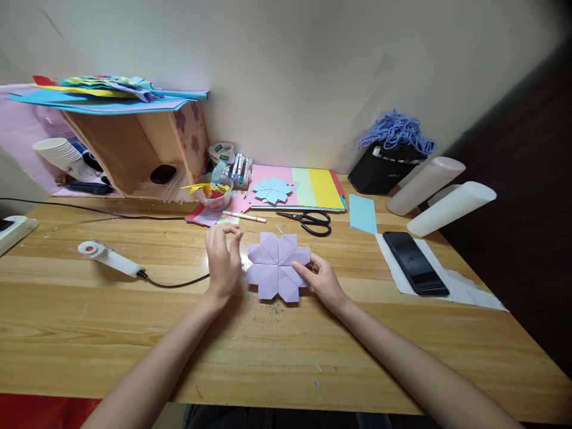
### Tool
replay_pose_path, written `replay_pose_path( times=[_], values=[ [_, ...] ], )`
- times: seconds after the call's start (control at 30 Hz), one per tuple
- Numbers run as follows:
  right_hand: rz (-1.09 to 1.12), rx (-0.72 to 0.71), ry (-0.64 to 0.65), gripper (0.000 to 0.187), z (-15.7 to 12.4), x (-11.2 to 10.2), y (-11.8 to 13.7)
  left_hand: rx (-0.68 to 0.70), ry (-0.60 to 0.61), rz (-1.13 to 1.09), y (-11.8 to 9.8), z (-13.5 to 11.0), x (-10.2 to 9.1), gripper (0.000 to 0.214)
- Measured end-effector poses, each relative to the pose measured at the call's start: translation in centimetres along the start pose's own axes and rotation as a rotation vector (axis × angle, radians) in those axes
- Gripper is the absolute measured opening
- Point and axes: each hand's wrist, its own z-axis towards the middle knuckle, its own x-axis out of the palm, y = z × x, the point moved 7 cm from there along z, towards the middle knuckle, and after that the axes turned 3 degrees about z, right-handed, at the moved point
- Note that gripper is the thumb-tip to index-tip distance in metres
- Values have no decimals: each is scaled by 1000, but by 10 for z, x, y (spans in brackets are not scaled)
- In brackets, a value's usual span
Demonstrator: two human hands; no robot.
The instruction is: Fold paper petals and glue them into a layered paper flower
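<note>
A lavender folded-paper flower (272, 271) with several petals is held just over the table, face up. My right hand (325, 279) grips its right edge, thumb on top and fingers underneath. Just left of the flower is my left hand (222, 262), raised, with its fingers bent and the thumb a little apart; I see nothing in it. A small whitish bit shows between this hand and the flower, too unclear to name. Black-handled scissors (315, 220) lie behind the flower, and a white marker (244, 216) rests to their left.
A white corded tool (109, 259) lies at left. Behind are a wooden box (192, 143), a clear bowl of paper scraps (217, 199), a light-blue paper flower (272, 190) on coloured sheets, and light-blue paper (363, 213). A phone (415, 262) and white rolls (451, 208) are at right.
</note>
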Motion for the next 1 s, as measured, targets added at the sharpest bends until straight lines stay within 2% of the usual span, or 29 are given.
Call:
replay_pose_path(
  times=[0.07,0.1,0.17,0.27,0.33,0.4,0.7,0.93,1.0],
  values=[
    [6,-3,-8,27,1,0,1,-23,-88,-14,1,0,-9,6],
    [12,-2,-9,27,1,0,1,10,-79,-17,-3,-1,-8,5],
    [26,1,-5,28,1,1,2,138,38,-10,-19,-7,1,6],
    [46,7,1,28,0,3,3,295,296,32,-41,-23,23,10],
    [54,7,-2,28,0,4,3,308,401,51,-46,-30,33,10],
    [55,5,-5,29,-1,5,4,285,438,58,-46,-33,37,11],
    [19,-19,-11,29,-4,6,5,302,417,160,-45,-34,41,12],
    [-8,-11,-8,31,-4,6,3,166,231,94,-33,-20,22,7],
    [6,-5,15,30,-5,8,3,190,243,62,-36,-22,22,9]
  ],
)
